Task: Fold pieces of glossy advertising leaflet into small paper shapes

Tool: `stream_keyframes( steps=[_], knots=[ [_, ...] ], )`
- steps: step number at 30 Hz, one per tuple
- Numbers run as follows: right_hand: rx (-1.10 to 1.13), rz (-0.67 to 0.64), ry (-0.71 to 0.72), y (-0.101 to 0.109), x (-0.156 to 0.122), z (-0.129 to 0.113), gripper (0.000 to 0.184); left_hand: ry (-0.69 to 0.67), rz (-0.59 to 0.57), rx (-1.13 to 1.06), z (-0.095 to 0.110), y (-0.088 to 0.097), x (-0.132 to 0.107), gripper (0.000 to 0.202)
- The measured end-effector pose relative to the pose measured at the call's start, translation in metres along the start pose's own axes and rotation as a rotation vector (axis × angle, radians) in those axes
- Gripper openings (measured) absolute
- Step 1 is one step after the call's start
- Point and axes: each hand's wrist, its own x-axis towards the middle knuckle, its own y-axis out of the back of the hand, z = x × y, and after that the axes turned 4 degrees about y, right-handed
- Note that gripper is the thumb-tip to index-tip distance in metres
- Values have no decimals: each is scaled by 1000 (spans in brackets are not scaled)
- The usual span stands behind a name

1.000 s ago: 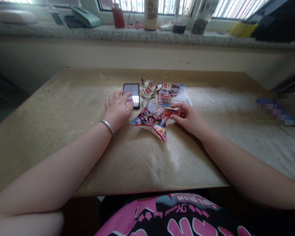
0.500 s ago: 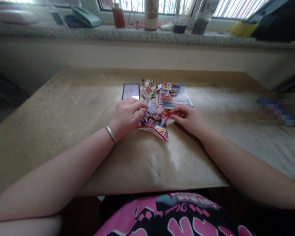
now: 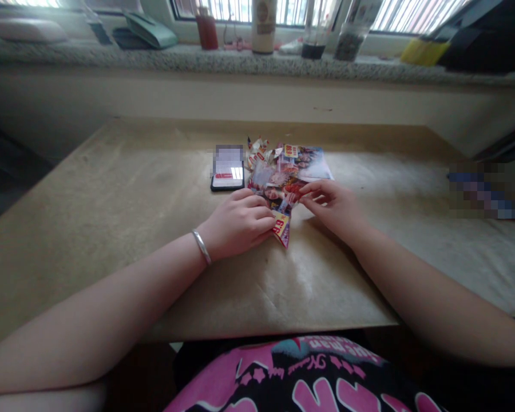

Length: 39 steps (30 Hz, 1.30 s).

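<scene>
A folded, glossy printed paper sheet (image 3: 283, 200) with photos of people and a yellow price patch lies on the table, its pointed corner towards me. My left hand (image 3: 242, 226), a silver bangle at its wrist, covers the sheet's left side with closed, slightly curled fingers; its thumb is hidden. At the right edge, my right hand (image 3: 337, 209) pinches the paper between thumb and fingertips. Just behind it lies a stack of similar printed sheets (image 3: 315, 163). A crumpled or folded paper piece (image 3: 257, 151) with red numbers sits beside the stack.
A phone (image 3: 227, 171) lies left of the papers on the pale-covered table (image 3: 111, 229). Bottles, including a red one (image 3: 207, 28), a green case (image 3: 152, 30) and a yellow item (image 3: 424, 50) stand along the granite windowsill (image 3: 197, 60). A blurred bluish object (image 3: 480, 194) lies at the far right.
My left hand has come nearer and to the right, from the sheet's upper left to its lower left, uncovering the phone. The sheet's lower left edge is now covered. My right hand stays nearly still.
</scene>
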Motion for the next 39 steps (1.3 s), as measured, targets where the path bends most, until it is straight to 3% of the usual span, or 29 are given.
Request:
stream_keyframes(
  steps=[6,12,24,28,33,36,39],
  knots=[
    [-98,-2,132,2,-2,-5,7,29,-20,-45,-1,-7,-2,23],
    [-103,-41,133,-3,-1,-7,3,37,-95,-111,2,-12,-3,41],
    [-86,-109,168,0,-3,-6,2,16,-119,-215,1,-13,-1,25],
    [-84,-106,155,-1,-4,-9,3,133,-37,-248,1,-16,-4,24],
    [36,-32,43,-7,-7,-11,36,202,77,-287,-1,-19,-5,44],
    [72,-43,-17,-10,-8,-12,26,164,86,-234,-3,-19,-4,25],
    [93,-77,-22,-11,-7,-13,13,151,110,-184,-3,-16,-3,21]
  ],
)
